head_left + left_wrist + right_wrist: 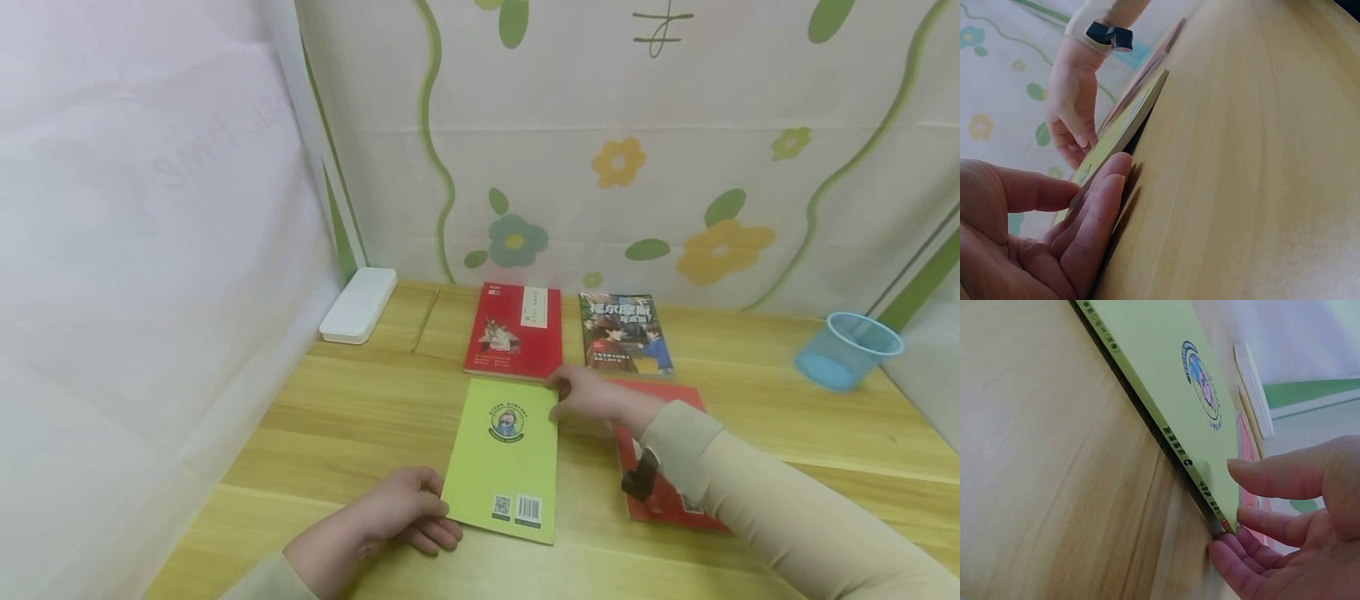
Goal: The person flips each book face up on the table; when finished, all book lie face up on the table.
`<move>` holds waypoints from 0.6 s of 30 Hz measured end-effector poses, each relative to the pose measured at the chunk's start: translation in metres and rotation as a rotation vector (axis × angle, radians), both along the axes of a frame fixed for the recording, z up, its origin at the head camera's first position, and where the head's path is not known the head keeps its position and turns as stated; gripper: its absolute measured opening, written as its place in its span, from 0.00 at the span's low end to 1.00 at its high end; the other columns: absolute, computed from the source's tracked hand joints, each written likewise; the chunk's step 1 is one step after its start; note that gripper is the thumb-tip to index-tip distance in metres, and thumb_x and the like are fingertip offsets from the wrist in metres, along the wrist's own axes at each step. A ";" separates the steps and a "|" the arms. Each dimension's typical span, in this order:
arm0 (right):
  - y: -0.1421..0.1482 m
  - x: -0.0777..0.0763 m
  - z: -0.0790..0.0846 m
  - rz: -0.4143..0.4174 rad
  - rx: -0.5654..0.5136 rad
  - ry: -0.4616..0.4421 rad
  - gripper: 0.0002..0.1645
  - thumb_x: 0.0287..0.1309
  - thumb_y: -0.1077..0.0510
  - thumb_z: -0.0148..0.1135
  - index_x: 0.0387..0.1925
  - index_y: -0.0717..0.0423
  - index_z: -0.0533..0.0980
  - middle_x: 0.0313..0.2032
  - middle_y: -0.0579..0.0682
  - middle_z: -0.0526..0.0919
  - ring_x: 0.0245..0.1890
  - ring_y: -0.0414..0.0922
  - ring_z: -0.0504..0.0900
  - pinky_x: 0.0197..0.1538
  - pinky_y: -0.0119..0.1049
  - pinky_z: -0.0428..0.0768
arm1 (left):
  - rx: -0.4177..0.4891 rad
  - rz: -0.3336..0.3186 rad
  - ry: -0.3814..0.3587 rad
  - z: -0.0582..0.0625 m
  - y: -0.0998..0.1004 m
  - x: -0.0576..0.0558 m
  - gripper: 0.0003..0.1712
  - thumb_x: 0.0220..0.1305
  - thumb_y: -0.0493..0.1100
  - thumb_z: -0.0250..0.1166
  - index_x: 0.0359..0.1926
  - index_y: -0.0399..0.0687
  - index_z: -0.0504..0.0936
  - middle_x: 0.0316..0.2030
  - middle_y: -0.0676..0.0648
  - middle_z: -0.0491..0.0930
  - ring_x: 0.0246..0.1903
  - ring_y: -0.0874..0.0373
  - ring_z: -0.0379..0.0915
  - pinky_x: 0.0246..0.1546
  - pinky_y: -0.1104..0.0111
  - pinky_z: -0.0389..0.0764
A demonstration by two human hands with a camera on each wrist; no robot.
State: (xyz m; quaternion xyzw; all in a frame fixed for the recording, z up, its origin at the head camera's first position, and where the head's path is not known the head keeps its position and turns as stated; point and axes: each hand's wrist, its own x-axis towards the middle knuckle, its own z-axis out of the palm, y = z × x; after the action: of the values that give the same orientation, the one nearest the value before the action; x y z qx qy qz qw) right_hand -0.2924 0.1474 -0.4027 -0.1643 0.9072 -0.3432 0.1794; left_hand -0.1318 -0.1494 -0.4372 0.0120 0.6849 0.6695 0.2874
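Observation:
A yellow-green book (504, 475) lies back cover up in the middle of the wooden table, a dark gap showing under its edge. My left hand (408, 510) pinches its near left corner, thumb on the cover and fingers beneath, as the left wrist view (1054, 231) shows for that hand. At the far right corner my right hand (588, 396) grips the book, thumb over the cover and fingertips around the corner in the right wrist view. Just beyond the far edge is a red book (510, 333) with a white title strip. My right forearm partly hides another red book (652, 492).
A comic-style book (626, 333) lies at the back, right of the red one. At the back left are a white flat box (360, 304) and a thin stick (426, 319). A blue translucent cup (843, 354) stands far right. Patterned curtains (555, 108) enclose the table.

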 end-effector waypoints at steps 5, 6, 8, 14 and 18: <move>0.005 -0.004 -0.002 -0.007 -0.066 -0.021 0.28 0.49 0.65 0.72 0.54 0.66 0.76 0.44 0.54 0.79 0.45 0.50 0.77 0.52 0.47 0.79 | 0.007 0.003 0.003 -0.001 0.000 0.000 0.07 0.63 0.31 0.55 0.41 0.30 0.69 0.30 0.32 0.84 0.29 0.43 0.85 0.26 0.59 0.87; 0.006 -0.005 -0.002 -0.002 -0.081 -0.023 0.27 0.50 0.66 0.71 0.53 0.67 0.76 0.45 0.55 0.80 0.45 0.51 0.77 0.52 0.47 0.79 | 0.006 0.003 0.003 -0.001 0.000 0.000 0.07 0.63 0.31 0.55 0.41 0.30 0.69 0.30 0.32 0.84 0.29 0.43 0.85 0.26 0.60 0.87; 0.008 -0.007 -0.003 -0.001 -0.109 -0.032 0.25 0.52 0.67 0.70 0.53 0.67 0.76 0.46 0.57 0.80 0.46 0.51 0.77 0.53 0.47 0.79 | 0.002 0.003 0.005 0.000 0.000 0.000 0.07 0.63 0.31 0.55 0.41 0.30 0.69 0.29 0.32 0.84 0.29 0.43 0.85 0.26 0.60 0.87; 0.011 -0.011 -0.003 -0.020 -0.149 -0.054 0.19 0.56 0.67 0.67 0.50 0.64 0.79 0.46 0.56 0.81 0.45 0.51 0.77 0.52 0.45 0.79 | -0.020 0.005 0.018 0.001 -0.002 -0.001 0.08 0.63 0.31 0.55 0.42 0.30 0.70 0.29 0.33 0.84 0.28 0.44 0.85 0.27 0.60 0.87; 0.012 -0.011 -0.001 -0.032 -0.200 -0.094 0.16 0.58 0.68 0.65 0.49 0.65 0.79 0.44 0.56 0.81 0.43 0.50 0.78 0.49 0.43 0.81 | -0.019 0.007 0.017 0.003 -0.004 -0.002 0.08 0.62 0.31 0.55 0.41 0.30 0.70 0.29 0.33 0.84 0.28 0.44 0.85 0.26 0.60 0.87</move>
State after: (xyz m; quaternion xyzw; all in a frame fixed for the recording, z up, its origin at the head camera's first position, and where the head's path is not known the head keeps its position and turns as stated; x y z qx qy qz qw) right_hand -0.3037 0.1592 -0.4040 -0.1508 0.8615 -0.4421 0.1989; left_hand -0.1334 -0.1532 -0.4345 0.0127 0.6937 0.6638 0.2793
